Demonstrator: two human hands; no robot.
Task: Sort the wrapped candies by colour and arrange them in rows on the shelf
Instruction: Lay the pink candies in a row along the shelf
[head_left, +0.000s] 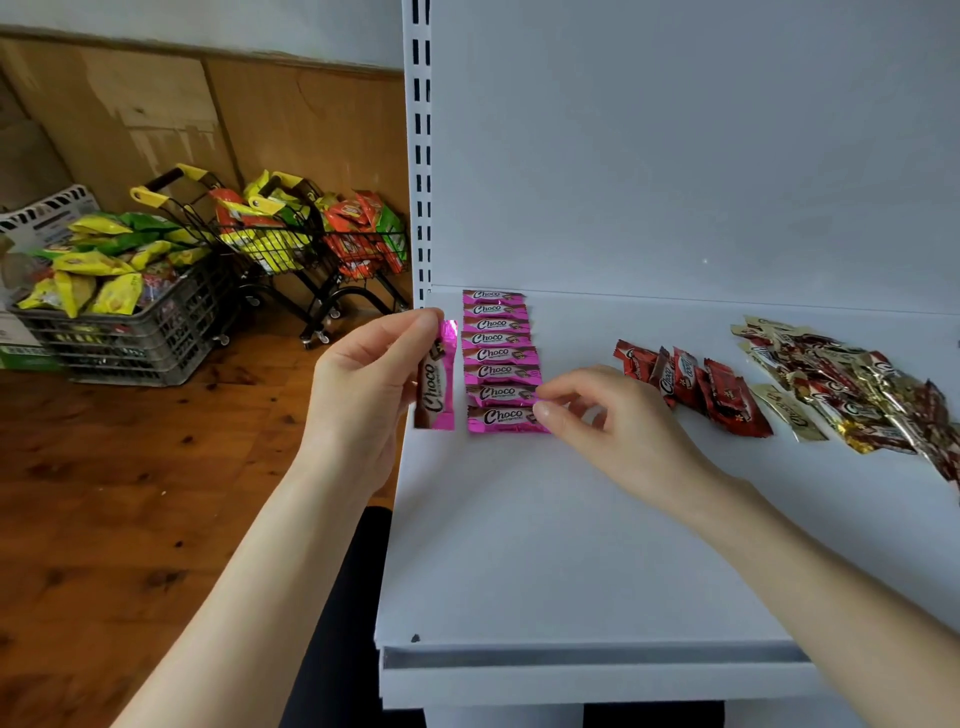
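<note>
White shelf board fills the near foreground, its front lip running across the bottom; just beyond, the left hand hovers at the shelf's left edge, thumb and fingers closed on a pink candy that stands upright on its long axis, gripped along its left side and upper end, its lower end free; the right hand rests low over the board with fingers curled, its fingertips at the right end of the nearest pink candy in the row; whether they pinch the wrapper or only touch it cannot be told; the row holds eight pink candies lying crosswise, stacked edge to edge from mid-shelf to the back panel, with the held candy just beside its left side; further right, red candies lie overlapped in a loose group, and gold candies form a jumbled pile near the right edge; beyond the slotted upright, on the wooden floor, stand a grey crate and small carts of snack bags.
</note>
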